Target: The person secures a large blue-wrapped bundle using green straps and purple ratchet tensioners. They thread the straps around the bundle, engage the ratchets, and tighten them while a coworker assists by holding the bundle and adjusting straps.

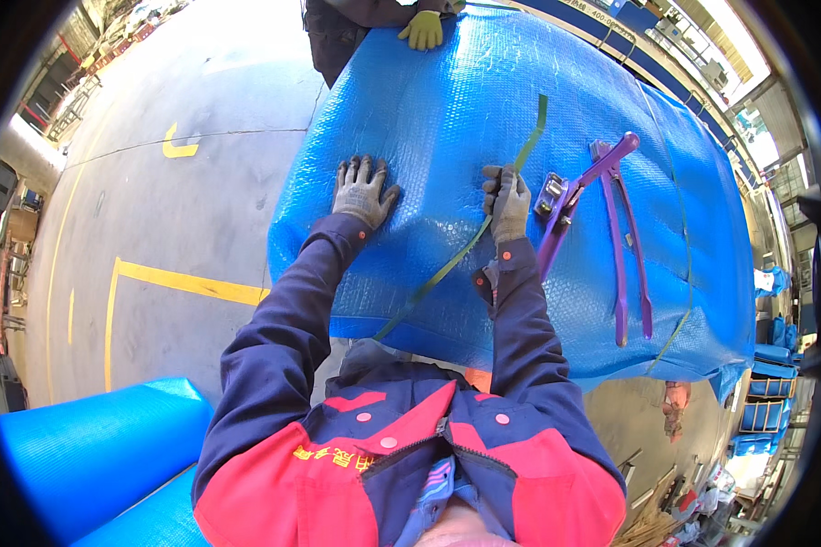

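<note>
A large bundle under blue bubble wrap (392, 264) fills the middle of the view. My left hand (363, 193), in a grey glove, lies flat on the wrap with its fingers spread. In my gloved right hand (509, 201), the closed fingers grip a green strap (442, 271). One end of the strap sticks up past the fingers; the rest runs down over the bundle's near edge. Right of that hand, a purple-handled strapping tool (556, 196) and a second purple long-handled tool (622, 237) lie on the wrap.
Another green strap (687, 246) crosses the bundle's right part. A co-worker's yellow-gloved hand (422, 31) rests on the far edge. Blue bubble wrap rolls (100, 447) lie at the lower left. Yellow lines (192, 283) mark the floor. Blue packages (768, 387) are stacked at the right.
</note>
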Demonstrator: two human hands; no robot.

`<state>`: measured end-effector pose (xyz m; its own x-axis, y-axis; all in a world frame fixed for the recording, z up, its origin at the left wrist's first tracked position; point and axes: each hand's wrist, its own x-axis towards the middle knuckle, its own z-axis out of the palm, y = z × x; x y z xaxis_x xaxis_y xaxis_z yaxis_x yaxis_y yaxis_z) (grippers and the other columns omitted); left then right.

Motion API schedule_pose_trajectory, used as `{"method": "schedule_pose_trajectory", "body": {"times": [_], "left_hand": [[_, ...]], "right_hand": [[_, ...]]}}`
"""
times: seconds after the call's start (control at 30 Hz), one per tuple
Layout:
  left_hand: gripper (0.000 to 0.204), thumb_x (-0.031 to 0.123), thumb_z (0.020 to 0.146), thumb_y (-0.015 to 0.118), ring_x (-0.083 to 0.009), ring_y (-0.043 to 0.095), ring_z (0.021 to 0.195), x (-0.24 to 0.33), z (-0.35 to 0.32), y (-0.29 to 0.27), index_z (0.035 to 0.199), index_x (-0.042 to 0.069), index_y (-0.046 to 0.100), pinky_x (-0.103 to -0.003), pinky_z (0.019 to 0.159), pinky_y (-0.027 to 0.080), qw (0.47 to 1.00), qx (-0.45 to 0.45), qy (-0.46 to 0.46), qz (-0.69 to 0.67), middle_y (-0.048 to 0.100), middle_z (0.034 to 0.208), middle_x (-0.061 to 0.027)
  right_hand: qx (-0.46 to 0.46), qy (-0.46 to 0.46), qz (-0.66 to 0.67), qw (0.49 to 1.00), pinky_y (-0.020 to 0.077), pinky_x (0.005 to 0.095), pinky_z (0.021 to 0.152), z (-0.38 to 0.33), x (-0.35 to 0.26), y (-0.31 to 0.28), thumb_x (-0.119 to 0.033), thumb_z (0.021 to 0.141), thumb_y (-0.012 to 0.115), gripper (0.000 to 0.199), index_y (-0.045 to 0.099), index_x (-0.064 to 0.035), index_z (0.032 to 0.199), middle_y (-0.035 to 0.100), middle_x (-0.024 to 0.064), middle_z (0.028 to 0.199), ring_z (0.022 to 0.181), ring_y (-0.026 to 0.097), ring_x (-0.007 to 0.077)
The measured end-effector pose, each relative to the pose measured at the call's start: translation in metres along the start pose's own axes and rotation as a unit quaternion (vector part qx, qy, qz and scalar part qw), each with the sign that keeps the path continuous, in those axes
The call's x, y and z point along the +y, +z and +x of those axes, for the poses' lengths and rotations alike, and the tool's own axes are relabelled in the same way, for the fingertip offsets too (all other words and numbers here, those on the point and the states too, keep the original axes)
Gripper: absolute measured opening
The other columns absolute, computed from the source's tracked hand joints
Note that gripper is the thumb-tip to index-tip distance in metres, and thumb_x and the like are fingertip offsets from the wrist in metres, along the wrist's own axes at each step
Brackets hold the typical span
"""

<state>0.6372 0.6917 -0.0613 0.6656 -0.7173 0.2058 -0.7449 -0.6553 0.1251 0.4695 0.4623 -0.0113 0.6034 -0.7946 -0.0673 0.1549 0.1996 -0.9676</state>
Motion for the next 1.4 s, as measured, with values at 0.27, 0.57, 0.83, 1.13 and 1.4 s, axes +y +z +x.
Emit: {"method": "schedule_pose_trajectory", "body": {"times": [0.27,0.57,0.83,1.13,1.4], "left_hand": [[0.073,0.057,0.102,0.049,-0.0437,0.027,0.156,-0.008,0.002,0.022,0.159,0.013,0.044,-0.056,0.130,0.011,0.998,0.001,0.007,0.065,0.038,0.165,-0.0231],[0.035,0.033,0.097,0.065,-0.0389,0.061,0.125,-0.056,0.013,0.006,0.125,0.012,0.072,-0.048,0.108,0.047,0.941,0.023,-0.013,-0.337,0.069,0.132,-0.0151],[0.026,0.033,0.091,0.071,-0.0365,0.064,0.112,-0.040,0.017,0.015,0.107,0.013,0.074,-0.049,0.097,0.048,0.972,0.073,-0.034,-0.221,0.072,0.115,-0.0081],[0.028,0.023,0.108,0.058,-0.0194,0.071,0.092,-0.009,-0.078,0.005,0.121,-0.002,0.064,-0.036,0.082,0.058,0.584,-0.075,-0.203,-0.782,0.073,0.102,-0.0133],[0.030,0.027,0.111,0.053,-0.0212,0.073,0.098,-0.025,-0.272,0.034,0.120,0.001,0.064,-0.036,0.088,0.057,0.703,-0.233,-0.186,-0.646,0.075,0.105,-0.0137]], "right_hand": [[-0.233,0.038,0.115,0.965,0.0359,0.0243,0.043,-0.052,-0.009,0.133,-0.042,0.111,0.051,0.046,0.074,-0.0030,0.103,0.057,-0.0016,0.070,0.051,0.045,0.0063],[-0.145,0.188,0.005,0.971,0.0363,0.0260,0.043,0.062,0.086,0.212,-0.039,0.112,0.050,0.047,0.073,-0.0019,0.097,0.057,-0.0017,0.069,0.050,0.044,0.0070],[-0.196,0.147,0.059,0.968,0.0365,0.0244,0.047,0.065,0.089,0.216,-0.043,0.110,0.055,0.048,0.073,0.0007,0.103,0.056,-0.0033,0.071,0.053,0.044,0.0068],[-0.257,-0.013,0.036,0.966,0.0394,0.0264,0.044,0.035,0.057,0.223,-0.041,0.111,0.051,0.049,0.075,-0.0004,0.100,0.059,0.0011,0.068,0.049,0.048,0.0093],[-0.174,-0.003,0.015,0.985,0.0416,0.0269,0.043,-0.026,0.057,0.207,-0.042,0.111,0.052,0.049,0.075,-0.0012,0.097,0.060,0.0026,0.069,0.050,0.050,0.0104]]}}
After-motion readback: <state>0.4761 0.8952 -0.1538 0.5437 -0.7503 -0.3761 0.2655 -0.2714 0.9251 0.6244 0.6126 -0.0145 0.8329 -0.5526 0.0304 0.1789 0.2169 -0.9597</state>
